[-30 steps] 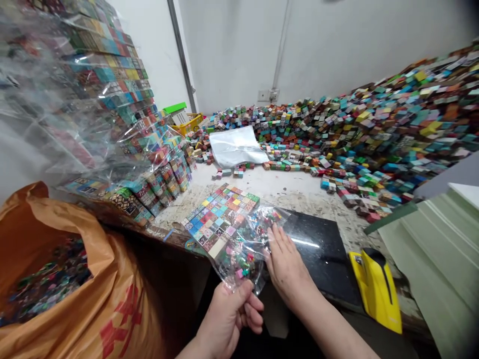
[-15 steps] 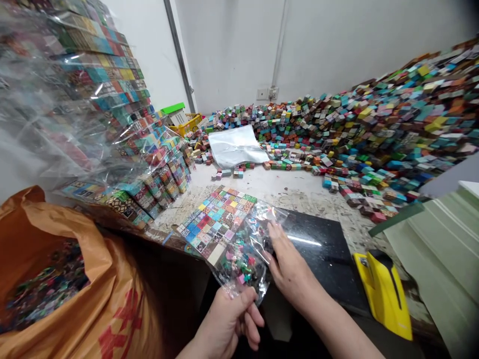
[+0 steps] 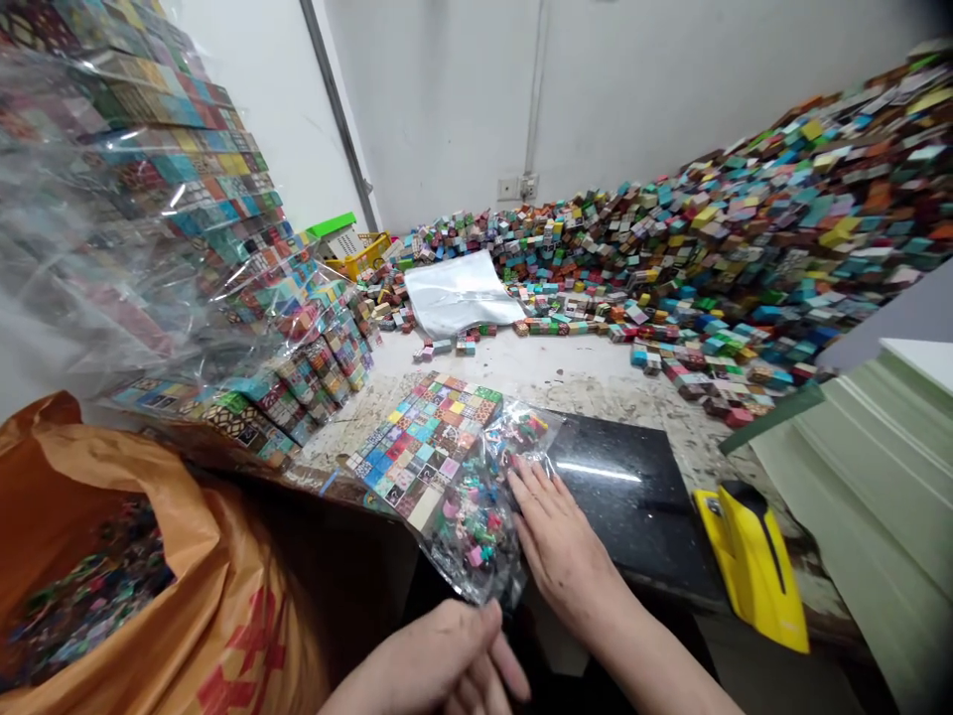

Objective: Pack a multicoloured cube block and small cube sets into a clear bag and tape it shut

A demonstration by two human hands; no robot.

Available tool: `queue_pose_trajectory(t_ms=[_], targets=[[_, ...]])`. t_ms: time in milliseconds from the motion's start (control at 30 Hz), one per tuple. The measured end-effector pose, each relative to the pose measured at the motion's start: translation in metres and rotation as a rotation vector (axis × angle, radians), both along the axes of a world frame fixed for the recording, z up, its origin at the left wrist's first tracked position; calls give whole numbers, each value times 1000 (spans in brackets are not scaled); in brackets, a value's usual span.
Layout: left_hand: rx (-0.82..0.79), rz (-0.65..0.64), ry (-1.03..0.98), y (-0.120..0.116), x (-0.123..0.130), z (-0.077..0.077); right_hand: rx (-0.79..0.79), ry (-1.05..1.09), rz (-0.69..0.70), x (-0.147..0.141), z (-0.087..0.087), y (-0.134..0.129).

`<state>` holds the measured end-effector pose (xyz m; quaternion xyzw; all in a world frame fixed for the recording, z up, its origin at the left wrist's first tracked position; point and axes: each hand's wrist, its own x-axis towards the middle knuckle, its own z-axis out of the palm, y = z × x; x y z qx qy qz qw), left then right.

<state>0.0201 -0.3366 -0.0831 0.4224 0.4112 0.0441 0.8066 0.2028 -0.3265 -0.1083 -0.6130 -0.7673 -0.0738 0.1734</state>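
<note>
A clear plastic bag [image 3: 476, 516] of small colourful pieces lies partly over a sheet of patterned square blocks [image 3: 424, 437] and reaches past the table's front edge. My left hand [image 3: 454, 655] pinches the bag's near edge between thumb and fingers. Flat on the bag's right side rests my right hand [image 3: 555, 526], its fingers stretched out and pointing away from me. Beneath and to the right of it is a shiny black board [image 3: 632, 497].
Loose blocks [image 3: 670, 258] pile along the wall, with a silver sheet [image 3: 462, 293] before them. Wrapped block stacks [image 3: 215, 209] rise at left above an orange sack [image 3: 230, 556]. A yellow tool [image 3: 759, 566] and pale green sheets [image 3: 856, 477] are at right.
My right hand has moved slightly down and left along the bag, now lying flatter. My left hand has shifted slightly down and left. The whole view has shifted a little.
</note>
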Motion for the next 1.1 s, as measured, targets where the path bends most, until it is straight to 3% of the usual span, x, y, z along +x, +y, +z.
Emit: queue_pose_trajectory(t_ms=[100, 200, 267, 333, 400, 467, 567, 700, 900, 1000, 1100], targets=[[138, -178, 159, 11, -21, 25, -3, 14, -16, 5, 1, -6], [199, -85, 96, 33, -29, 50, 14, 12, -53, 9, 1, -7], [531, 117, 29, 54, -22, 62, 34, 6, -71, 12, -1, -1], [1065, 211, 25, 77, -7, 66, 42, 1, -99, 15, -2, 7], [1538, 49, 26, 100, 11, 63, 30, -1, -130, 17, -3, 17], [1764, -183, 140, 118, 29, 55, 11, -4, -146, 18, -3, 25], [1857, -458, 363, 132, 46, 41, -24, -10, -151, 17, -1, 33], [1870, -657, 436, 137, 54, 32, -100, 5, -158, 13, 1, 42], [1894, -691, 393, 142, 55, 24, -107, 82, -134, 17, 6, 36], [1906, -694, 390, 143, 54, 22, -34, 206, -91, 29, 19, 15], [1901, -712, 389, 142, 53, 24, -33, 409, -165, 40, 35, -1]])
